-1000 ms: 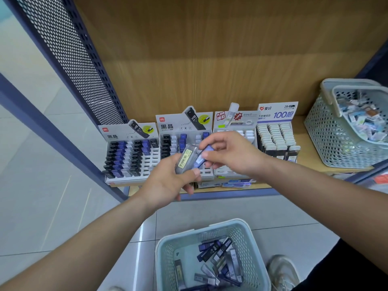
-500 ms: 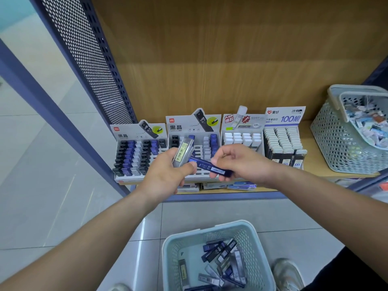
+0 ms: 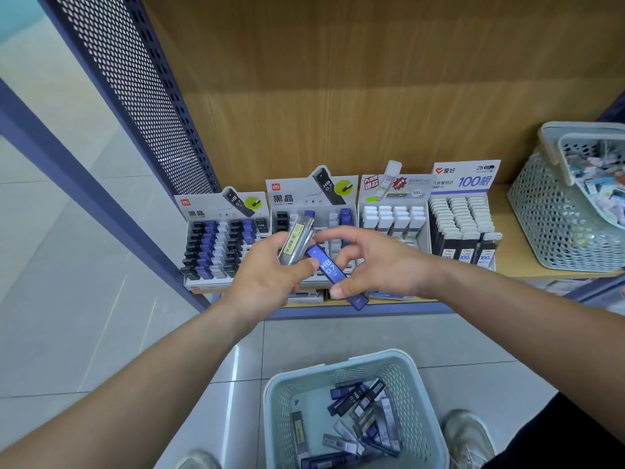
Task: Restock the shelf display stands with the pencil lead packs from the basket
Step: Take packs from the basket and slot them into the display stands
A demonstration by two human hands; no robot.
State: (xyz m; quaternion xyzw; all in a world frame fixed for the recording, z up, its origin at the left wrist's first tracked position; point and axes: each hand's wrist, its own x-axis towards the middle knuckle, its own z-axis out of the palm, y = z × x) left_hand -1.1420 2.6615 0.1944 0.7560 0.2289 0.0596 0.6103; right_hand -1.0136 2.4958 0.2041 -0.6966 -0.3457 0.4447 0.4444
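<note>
Blue flat plastic lead pack (image 3: 326, 267) has tilted steeper, lower end dropped, pinched by right hand (image 3: 382, 265) at frame centre. Left hand (image 3: 267, 282) grips clear grey yellow-labelled packs (image 3: 297, 242) beside it, before grey cardboard display stands (image 3: 314, 198). Pale green mesh basket (image 3: 338, 365) holds more, bottom centre.

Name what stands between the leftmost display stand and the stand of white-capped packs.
Head view: one partly filled grey stand. In front of it, the left hand grips a clear pack, the right hand a blue pack.
</note>
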